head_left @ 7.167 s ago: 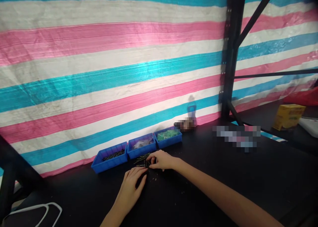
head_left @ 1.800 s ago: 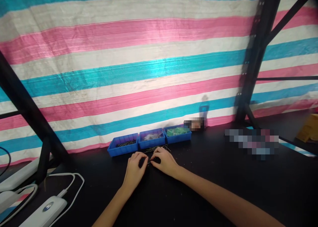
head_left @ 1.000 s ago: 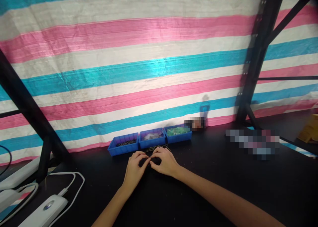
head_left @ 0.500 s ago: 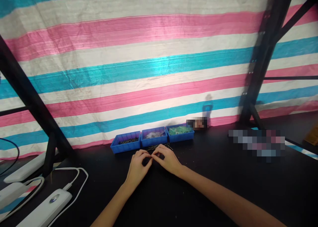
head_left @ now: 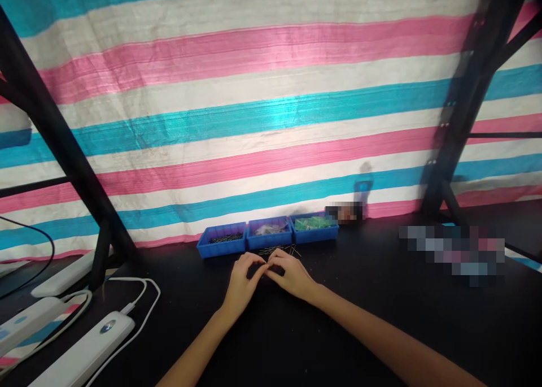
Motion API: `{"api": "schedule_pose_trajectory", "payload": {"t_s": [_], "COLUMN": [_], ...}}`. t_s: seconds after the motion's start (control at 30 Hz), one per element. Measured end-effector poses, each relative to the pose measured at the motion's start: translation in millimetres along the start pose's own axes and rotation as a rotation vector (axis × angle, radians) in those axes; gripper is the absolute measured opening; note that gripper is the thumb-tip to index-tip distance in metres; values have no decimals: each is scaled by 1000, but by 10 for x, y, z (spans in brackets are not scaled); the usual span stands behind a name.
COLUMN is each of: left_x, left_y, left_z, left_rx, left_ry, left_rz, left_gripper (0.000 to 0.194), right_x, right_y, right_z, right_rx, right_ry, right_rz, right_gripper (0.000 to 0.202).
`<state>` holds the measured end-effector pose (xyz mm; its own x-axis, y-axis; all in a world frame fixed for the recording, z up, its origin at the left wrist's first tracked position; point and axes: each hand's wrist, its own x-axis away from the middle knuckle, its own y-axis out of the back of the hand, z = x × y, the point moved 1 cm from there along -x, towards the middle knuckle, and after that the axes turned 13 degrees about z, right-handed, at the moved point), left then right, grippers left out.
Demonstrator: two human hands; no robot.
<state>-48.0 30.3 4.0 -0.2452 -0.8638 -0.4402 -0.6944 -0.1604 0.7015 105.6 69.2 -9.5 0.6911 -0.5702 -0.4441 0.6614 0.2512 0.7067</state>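
Observation:
My left hand (head_left: 244, 279) and my right hand (head_left: 292, 273) meet fingertip to fingertip over the black tabletop (head_left: 271, 336). Both are closed in a pinch. Whatever lies between the fingertips is too small to make out. Just beyond the fingers, several thin screw-like pieces (head_left: 279, 250) lie loose on the table. Behind them three blue bins stand in a row. The left bin (head_left: 222, 248) holds dark thin pieces, the middle bin (head_left: 271, 239) clear plastic-looking pieces, and the right bin (head_left: 317, 235) green packets.
White power strips (head_left: 84, 350) with a white cable (head_left: 154, 302) lie at the left. Black metal posts (head_left: 455, 121) rise on both sides. A striped sheet (head_left: 262, 110) hangs behind the table. Blurred-out items (head_left: 455, 251) lie at the right.
The view has shifted slightly, so the bins and hands appear a little further right. My hands remain together in a pinch, with the fingertips slightly rearranged.

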Motion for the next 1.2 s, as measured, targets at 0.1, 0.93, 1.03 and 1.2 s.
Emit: {"api": "schedule_pose_trajectory", "payload": {"t_s": [0.1, 0.93, 1.03, 1.2], "left_x": [1, -94, -112, -135], "left_y": [11, 567, 561, 478], "left_z": [22, 624, 530, 378], "left_rx": [-2, 652, 705, 699], "left_ry": [50, 461, 421, 413], "left_rz": [-39, -357, -265, -181], "left_gripper": [17, 54, 57, 58], "right_x": [-17, 4, 2, -2], "right_y": [9, -10, -10, -21], "right_z": [-30, -6, -5, -22], "right_rx": [-54, 96, 150, 222], "right_ry": [-66, -48, -73, -126], "right_rz": [-67, 47, 36, 30], "right_gripper": [11, 6, 13, 24]}}
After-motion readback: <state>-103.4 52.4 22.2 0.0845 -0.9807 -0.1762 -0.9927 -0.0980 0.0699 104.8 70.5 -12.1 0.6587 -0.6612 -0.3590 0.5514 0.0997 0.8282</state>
